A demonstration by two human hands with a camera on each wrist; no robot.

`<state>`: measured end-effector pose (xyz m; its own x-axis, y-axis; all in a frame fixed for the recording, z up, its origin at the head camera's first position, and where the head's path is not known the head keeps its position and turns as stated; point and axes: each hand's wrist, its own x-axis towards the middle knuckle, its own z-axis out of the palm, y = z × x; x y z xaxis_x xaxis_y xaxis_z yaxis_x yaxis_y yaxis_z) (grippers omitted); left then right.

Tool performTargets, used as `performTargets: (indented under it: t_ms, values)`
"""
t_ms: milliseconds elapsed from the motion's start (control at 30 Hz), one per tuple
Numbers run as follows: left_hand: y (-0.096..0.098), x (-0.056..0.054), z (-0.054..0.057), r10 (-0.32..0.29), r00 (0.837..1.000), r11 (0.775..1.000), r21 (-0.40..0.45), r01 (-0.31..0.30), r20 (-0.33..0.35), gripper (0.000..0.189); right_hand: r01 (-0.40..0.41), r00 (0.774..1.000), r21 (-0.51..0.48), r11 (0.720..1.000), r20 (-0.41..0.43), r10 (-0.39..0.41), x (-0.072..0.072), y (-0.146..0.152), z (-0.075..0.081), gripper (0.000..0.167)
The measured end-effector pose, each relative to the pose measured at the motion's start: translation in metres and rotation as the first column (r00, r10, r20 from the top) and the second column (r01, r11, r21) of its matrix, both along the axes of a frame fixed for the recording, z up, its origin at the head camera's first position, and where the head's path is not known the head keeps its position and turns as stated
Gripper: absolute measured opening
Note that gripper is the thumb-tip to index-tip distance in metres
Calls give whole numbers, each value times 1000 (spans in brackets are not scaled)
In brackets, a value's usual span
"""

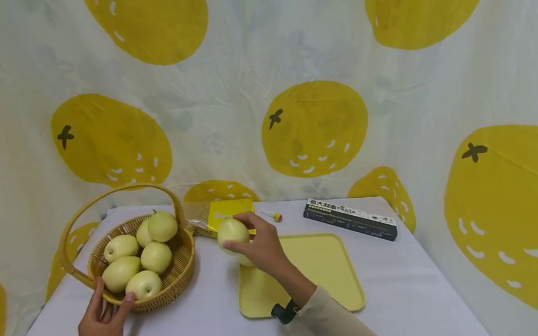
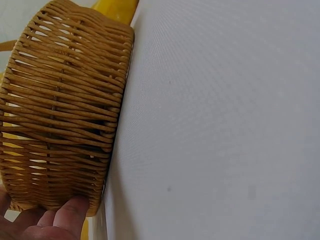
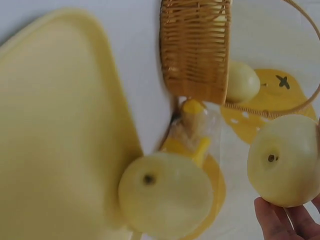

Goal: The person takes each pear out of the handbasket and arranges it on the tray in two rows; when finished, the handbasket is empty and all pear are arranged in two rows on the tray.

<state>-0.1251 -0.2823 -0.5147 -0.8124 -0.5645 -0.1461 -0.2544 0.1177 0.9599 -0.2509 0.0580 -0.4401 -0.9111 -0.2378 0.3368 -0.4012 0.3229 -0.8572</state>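
My left hand [image 1: 101, 326] grips the near rim of a wicker basket [image 1: 176, 291], thumb at the rim and fingers [image 2: 71, 216] against the woven outside wall. Several pale yellow-green pears [image 1: 156, 258] lie in the basket. My right hand [image 1: 262, 247] holds another pear [image 3: 282, 162] between thumb and fingers, raised near the far left corner of the yellow tray [image 1: 314, 271]. One more pear [image 3: 165, 195] rests at that tray corner, mostly hidden behind the right hand and the held pear in the head view.
At the back are a yellow packet [image 1: 229, 209], a clear bag [image 1: 197, 214] and a small lollipop [image 1: 277, 217]. A black pasta box [image 1: 349, 219] lies behind the tray on the right. The basket's tall handle [image 1: 119, 188] arches over the pears. A patterned curtain [image 1: 237, 74] surrounds the table.
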Motion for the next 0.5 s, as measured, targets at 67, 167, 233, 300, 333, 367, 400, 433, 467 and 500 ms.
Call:
performTargets:
  t_ms: [67, 167, 233, 300, 333, 367, 400, 433, 467, 500]
  values:
    - [0, -1, 0, 0, 1000, 1000, -2, 0, 7, 90, 20, 1000, -1, 1000, 8, -20, -1, 10, 0, 63]
    - [1, -2, 1, 0, 1000, 1000, -5, 0, 15, 90, 59, 998, 7, 998, 8, -59, -3, 25, -2, 63]
    - [1, -2, 1, 1, 1000, 1000, -15, 0, 23, 89, 84, 996, 6, 996, 5, -84, -4, 34, -3, 63]
    - [0, -1, 0, 2, 1000, 1000, -18, -1, 27, 88, 112, 994, 9, 994, 3, -112, -5, 43, -5, 62]
    - [0, -1, 0, 2, 1000, 1000, -25, -1, 29, 88, 126, 992, 12, 992, 2, -126, -6, 47, -6, 61]
    - [0, -1, -1, 1, 1000, 1000, -24, -1, 28, 88, 138, 990, 13, 990, 2, -138, -7, 51, -7, 60]
    - [-1, -1, -1, 1, 1000, 1000, -27, 0, 28, 87, 150, 989, 14, 989, 2, -150, -8, 54, -9, 60]
    - [-1, -1, -1, 0, 1000, 1000, -24, 1, 28, 87, 161, 987, 18, 987, 2, -162, -9, 58, -10, 59]
    - [-1, -1, -1, -1, 1000, 1000, -15, 1, 23, 88, 173, 985, 24, 985, 7, -174, -10, 61, -12, 58]
    - [-1, -1, -1, -2, 1000, 1000, -13, 2, 23, 88, 184, 983, 28, 982, 11, -185, -11, 64, -14, 58]
